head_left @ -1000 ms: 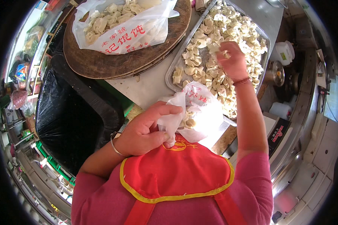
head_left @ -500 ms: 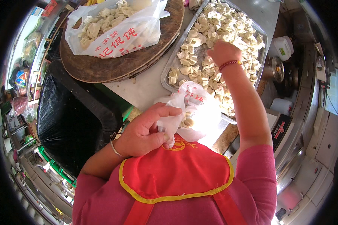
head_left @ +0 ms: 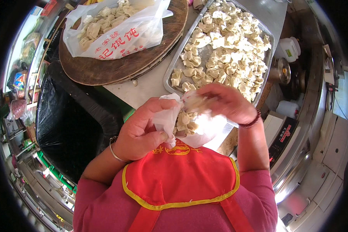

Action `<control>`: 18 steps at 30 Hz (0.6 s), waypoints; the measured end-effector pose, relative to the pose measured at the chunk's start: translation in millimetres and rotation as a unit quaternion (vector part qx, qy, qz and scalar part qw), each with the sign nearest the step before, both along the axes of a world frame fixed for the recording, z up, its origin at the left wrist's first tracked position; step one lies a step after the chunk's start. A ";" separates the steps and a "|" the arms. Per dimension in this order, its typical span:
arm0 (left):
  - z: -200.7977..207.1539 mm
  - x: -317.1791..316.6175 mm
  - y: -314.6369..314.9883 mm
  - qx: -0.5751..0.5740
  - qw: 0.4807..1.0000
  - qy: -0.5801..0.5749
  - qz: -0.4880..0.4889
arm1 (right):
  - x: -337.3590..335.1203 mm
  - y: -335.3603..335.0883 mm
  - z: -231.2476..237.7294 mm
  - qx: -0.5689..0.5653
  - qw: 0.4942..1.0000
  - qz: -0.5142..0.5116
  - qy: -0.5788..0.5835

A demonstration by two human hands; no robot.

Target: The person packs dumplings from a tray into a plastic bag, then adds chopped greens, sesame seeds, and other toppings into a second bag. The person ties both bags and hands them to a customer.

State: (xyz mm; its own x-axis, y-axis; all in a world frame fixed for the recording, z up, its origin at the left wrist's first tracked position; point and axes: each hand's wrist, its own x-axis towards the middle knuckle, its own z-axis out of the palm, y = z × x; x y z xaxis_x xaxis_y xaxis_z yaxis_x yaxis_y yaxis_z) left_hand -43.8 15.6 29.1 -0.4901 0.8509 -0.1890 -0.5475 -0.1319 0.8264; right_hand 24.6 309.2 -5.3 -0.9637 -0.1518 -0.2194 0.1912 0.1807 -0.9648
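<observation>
My left hand [head_left: 145,129] grips the edge of a white plastic bag [head_left: 167,118] in front of my chest, holding its mouth apart. Inside the bag several wontons [head_left: 185,124] show. Over the bag's opening, my right hand [head_left: 230,102] is closed around pale wontons [head_left: 200,103], its fingertips partly smeared by motion. Just beyond it lies a metal tray [head_left: 170,69] spread with many folded wontons [head_left: 236,50], with a bare patch of metal at its left part. Bright glare hides the right side of the bag.
At the far left, a round wooden board [head_left: 92,73] bears another white bag [head_left: 143,36] with red print and wontons inside. Black plastic [head_left: 73,127] covers something left of the table [head_left: 129,91]. A scale-like appliance [head_left: 280,135], a metal pot [head_left: 281,70] and white jugs [head_left: 288,48] stand right.
My right hand has come back from the tray to the bag, carrying wontons. The left hand keeps its hold, shifting slightly left. More wontons show in the bag's mouth.
</observation>
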 end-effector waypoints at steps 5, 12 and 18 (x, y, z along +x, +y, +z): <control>-0.2 3.8 -1.3 0.009 1.000 0.010 -0.003 | -68.7 30.7 -26.7 0.364 0.922 -0.132 -0.001; -1.4 0.9 -8.3 -0.016 0.997 0.068 -0.014 | -111.9 58.5 -50.8 0.507 0.826 -0.244 0.033; -3.0 3.1 -4.5 -0.029 0.998 0.040 -0.024 | -122.7 26.7 -64.6 0.736 0.671 -0.091 -0.014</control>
State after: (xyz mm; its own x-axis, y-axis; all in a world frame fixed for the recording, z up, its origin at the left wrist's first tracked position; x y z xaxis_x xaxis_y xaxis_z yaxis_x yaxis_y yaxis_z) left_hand -40.7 11.1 26.1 -0.4647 0.8625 -0.2002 -0.4837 -0.0579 0.8733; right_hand -98.1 335.9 -69.9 -0.9298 0.3676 -0.0211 0.3525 0.9051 0.2377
